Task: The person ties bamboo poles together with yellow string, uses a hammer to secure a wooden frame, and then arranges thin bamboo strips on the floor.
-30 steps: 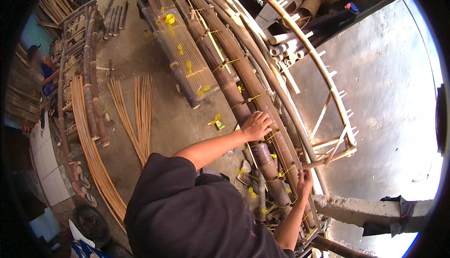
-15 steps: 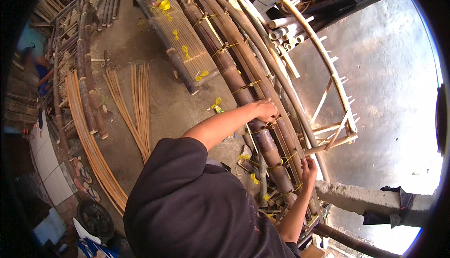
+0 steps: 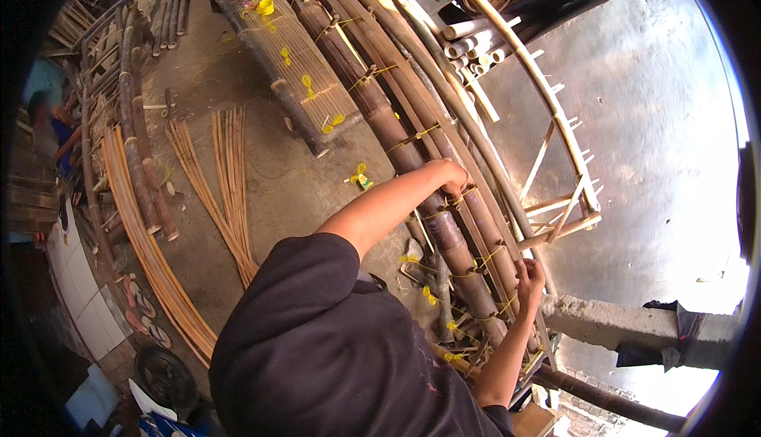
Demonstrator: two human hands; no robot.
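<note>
Long brown bamboo poles (image 3: 388,126) run from the far middle down to the near right, bound with thin yellow cord (image 3: 369,76) around short pegs. My left hand (image 3: 453,178) bends down over the poles, fingers curled beside a cord tie; what lies under the fingertips is hidden. Closer to me on the right, my right hand (image 3: 529,282) has its fingers closed on the edge of a flat bamboo strip (image 3: 501,223) along the outer side of the poles.
A slatted bamboo panel (image 3: 297,48) with yellow cord bundles lies left of the poles. Loose split strips (image 3: 230,175) rest on the floor. A curved bamboo frame (image 3: 559,104) with pegs stands right, near a concrete beam (image 3: 587,322). A person in blue (image 3: 65,137) is far left.
My left hand has turned more downward over the poles, its fingers less visible. My right hand stays near the strip's edge, slightly shifted. The whole view has moved a little.
</note>
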